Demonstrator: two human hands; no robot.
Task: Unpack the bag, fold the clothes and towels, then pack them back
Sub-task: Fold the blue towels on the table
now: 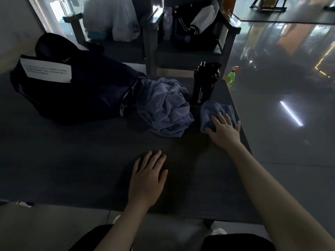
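Observation:
A dark navy bag (76, 91) lies on its side at the left of the dark table (72, 160), its mouth facing right. A crumpled grey-blue towel (165, 107) spills from that mouth onto the table. To the right lies a small folded grey-blue towel (213, 111) near the table's right edge. My right hand (224, 129) rests flat on this folded towel, fingers spread. My left hand (148, 176) lies flat on the bare tabletop near the front, holding nothing.
A black shaker bottle (204, 82) stands just behind the folded towel. A white paper sheet (47, 70) lies on the bag. Two dark chairs (183, 57) behind the table hold a white plastic bag (116, 20) and a black jacket (197, 24). A green spray bottle (233, 76) sits beyond the right edge.

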